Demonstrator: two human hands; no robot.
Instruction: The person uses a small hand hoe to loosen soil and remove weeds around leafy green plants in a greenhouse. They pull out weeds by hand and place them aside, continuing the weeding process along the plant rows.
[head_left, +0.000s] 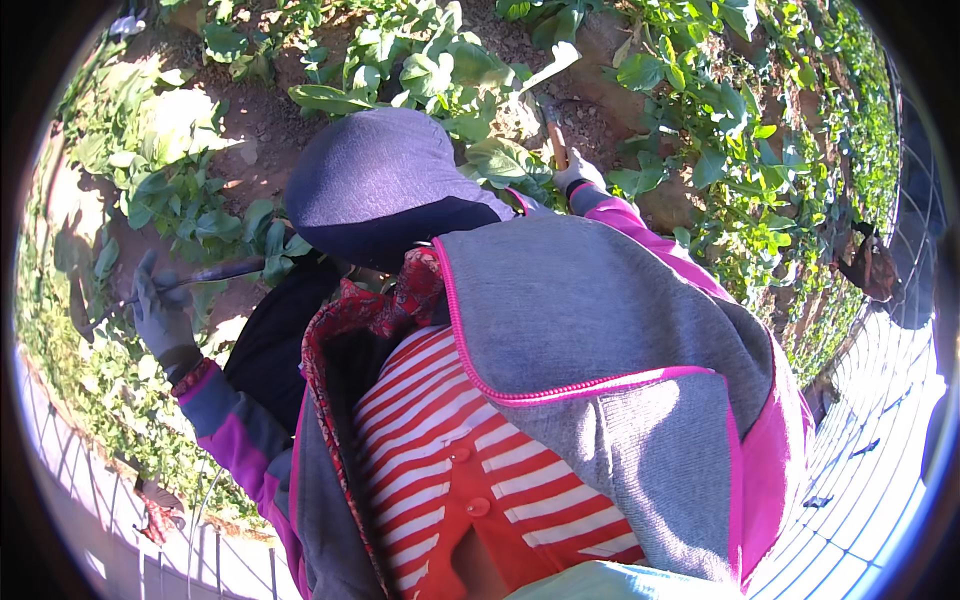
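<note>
My left hand (163, 319), in a pale glove, is out at the left over the leafy plants. A slender dark tool (221, 271) passes through its fingers, with a thin bent end on the outer side; its exact kind is unclear. At the upper right, my right hand (581, 174), also gloved, grips a brown wooden handle (556, 139). The far end of that handle reaches bare soil, and its head is partly hidden by leaves. Broad-leaved green plants (499, 161) stand right beside this hand.
My bent knee in purple cloth (375, 180) lies between the hands. Low plants grow in rows on brown soil (251, 112), with denser greenery (780, 172) on the right. Wire mesh (862, 450) lines the lower right. A dry brown leaf (874, 266) hangs near the right edge.
</note>
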